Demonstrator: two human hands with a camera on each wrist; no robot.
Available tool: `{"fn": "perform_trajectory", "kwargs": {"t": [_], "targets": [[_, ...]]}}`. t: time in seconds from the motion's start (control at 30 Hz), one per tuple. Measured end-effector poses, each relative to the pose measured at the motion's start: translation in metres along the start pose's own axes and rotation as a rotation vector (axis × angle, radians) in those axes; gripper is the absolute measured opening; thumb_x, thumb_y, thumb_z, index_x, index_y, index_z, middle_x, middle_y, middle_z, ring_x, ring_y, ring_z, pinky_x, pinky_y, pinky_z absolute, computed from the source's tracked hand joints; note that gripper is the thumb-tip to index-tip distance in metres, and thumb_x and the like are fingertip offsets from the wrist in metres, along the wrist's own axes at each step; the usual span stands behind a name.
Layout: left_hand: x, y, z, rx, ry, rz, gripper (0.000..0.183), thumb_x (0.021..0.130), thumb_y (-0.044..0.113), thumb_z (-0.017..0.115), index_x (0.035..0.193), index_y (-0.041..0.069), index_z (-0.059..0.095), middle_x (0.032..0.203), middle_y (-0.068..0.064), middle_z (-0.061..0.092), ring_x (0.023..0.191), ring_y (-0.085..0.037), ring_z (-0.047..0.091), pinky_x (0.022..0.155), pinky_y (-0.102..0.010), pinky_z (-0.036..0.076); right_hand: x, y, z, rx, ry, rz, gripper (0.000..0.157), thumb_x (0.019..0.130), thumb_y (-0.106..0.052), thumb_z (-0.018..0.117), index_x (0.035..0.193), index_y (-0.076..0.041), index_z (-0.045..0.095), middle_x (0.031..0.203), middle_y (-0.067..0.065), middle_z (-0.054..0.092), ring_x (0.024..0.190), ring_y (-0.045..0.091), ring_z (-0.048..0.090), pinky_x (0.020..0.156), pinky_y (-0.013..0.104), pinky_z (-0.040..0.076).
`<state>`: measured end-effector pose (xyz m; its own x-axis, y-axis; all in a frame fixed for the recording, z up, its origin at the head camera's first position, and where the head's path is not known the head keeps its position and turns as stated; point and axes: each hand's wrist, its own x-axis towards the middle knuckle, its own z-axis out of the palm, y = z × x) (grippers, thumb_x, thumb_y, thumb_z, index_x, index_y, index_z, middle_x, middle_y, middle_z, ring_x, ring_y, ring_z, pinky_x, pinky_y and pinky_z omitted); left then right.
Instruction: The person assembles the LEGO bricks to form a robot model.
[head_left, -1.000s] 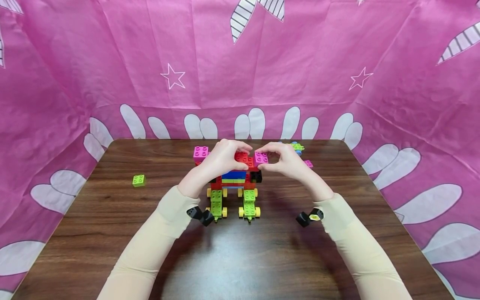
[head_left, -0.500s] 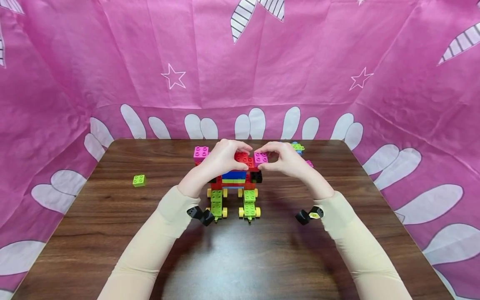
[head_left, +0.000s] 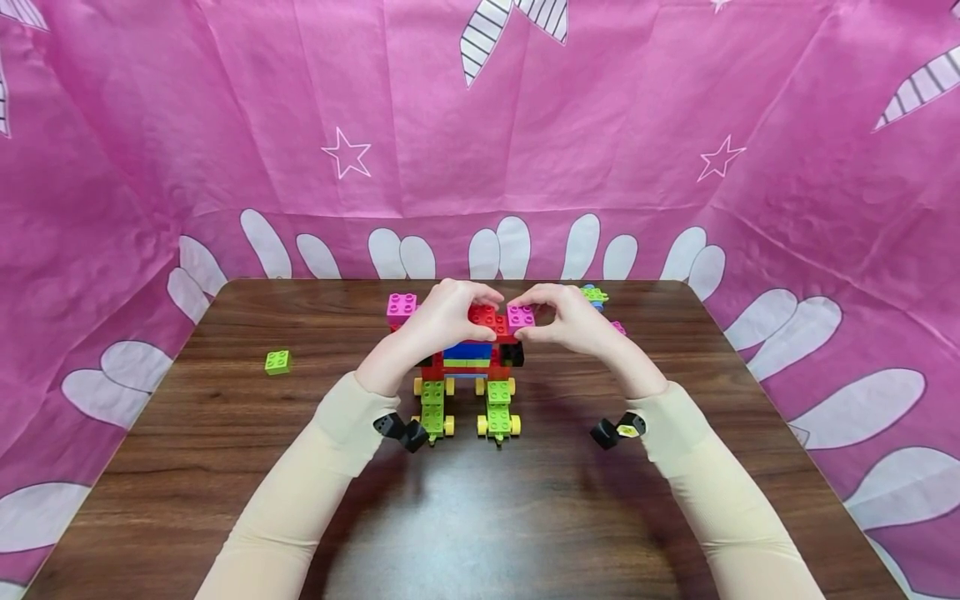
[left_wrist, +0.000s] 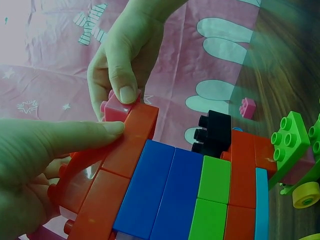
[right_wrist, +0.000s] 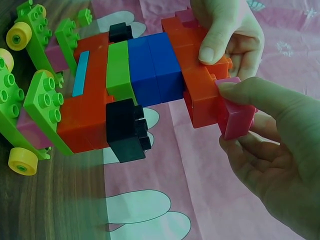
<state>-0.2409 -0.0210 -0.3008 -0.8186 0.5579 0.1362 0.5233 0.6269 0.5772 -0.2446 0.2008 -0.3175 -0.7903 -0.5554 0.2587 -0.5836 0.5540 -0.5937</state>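
Observation:
A model of toy building bricks stands mid-table, with blue bricks [head_left: 467,351] in its body, red bricks [head_left: 487,317] on top and wheeled green bases [head_left: 432,408] below. My left hand [head_left: 448,315] grips the red top layer, its thumb lying along a red brick [left_wrist: 129,142] in the left wrist view. Between thumb and fingers my right hand [head_left: 562,317] pinches a pink brick [right_wrist: 237,117] at the right end of that layer. The pink brick touches the red; how firmly it is seated I cannot tell. Another pink brick [head_left: 402,307] tops the left end.
A loose lime-green brick [head_left: 277,362] lies on the wooden table [head_left: 187,467] to the left. Behind my right hand are a small green and blue piece [head_left: 595,295] and a pink brick [head_left: 618,327]. Pink cloth [head_left: 420,125] surrounds the table's back and sides.
The pinched pink brick has shifted very slightly left with my right fingers. My left hand and the model stay where they were.

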Motion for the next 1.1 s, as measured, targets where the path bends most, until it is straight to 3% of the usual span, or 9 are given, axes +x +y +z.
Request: {"fn": "perform_trajectory", "kwargs": {"t": [0.2, 0.43, 0.6, 1.1], "targets": [[0.0001, 0.0005, -0.0003, 0.005, -0.003, 0.001, 0.047, 0.078, 0.018, 0.081, 0.12, 0.006, 0.066, 0.115, -0.008, 0.07, 0.111, -0.022, 0.064, 0.095, -0.034, 0.051, 0.0004, 0.0003, 0.0003, 0.005, -0.002, -0.009, 0.035, 0.077, -0.012, 0.08, 0.11, -0.005, 0.071, 0.103, 0.007, 0.07, 0.085, 0.017, 0.059, 0.072, 0.043, 0.053], [0.0002, -0.0001, 0.0, 0.006, 0.0, 0.003, 0.046, 0.078, 0.018, 0.081, 0.12, 0.006, 0.067, 0.115, -0.008, 0.07, 0.11, -0.021, 0.064, 0.094, -0.034, 0.051, 0.0005, 0.0001, 0.0006, -0.026, 0.004, -0.033, 0.035, 0.076, -0.011, 0.081, 0.109, -0.005, 0.071, 0.101, 0.007, 0.07, 0.082, 0.017, 0.059, 0.069, 0.03, 0.05], [-0.0001, -0.0003, 0.0001, -0.002, 0.0, 0.0, 0.046, 0.078, 0.018, 0.081, 0.119, 0.006, 0.067, 0.115, -0.008, 0.07, 0.109, -0.021, 0.064, 0.093, -0.034, 0.052, 0.0008, 0.0006, 0.001, -0.038, 0.007, -0.038, 0.035, 0.076, -0.011, 0.081, 0.109, -0.005, 0.071, 0.101, 0.007, 0.07, 0.082, 0.016, 0.058, 0.068, 0.028, 0.049], [-0.001, 0.0009, 0.0, 0.0, -0.003, 0.001, 0.046, 0.078, 0.018, 0.081, 0.12, 0.006, 0.067, 0.115, -0.008, 0.07, 0.11, -0.022, 0.064, 0.094, -0.034, 0.051, -0.0005, 0.0012, 0.0025, 0.0, 0.002, 0.008, 0.037, 0.076, -0.012, 0.081, 0.11, -0.004, 0.07, 0.103, 0.009, 0.069, 0.085, 0.018, 0.059, 0.072, 0.04, 0.053]]}}
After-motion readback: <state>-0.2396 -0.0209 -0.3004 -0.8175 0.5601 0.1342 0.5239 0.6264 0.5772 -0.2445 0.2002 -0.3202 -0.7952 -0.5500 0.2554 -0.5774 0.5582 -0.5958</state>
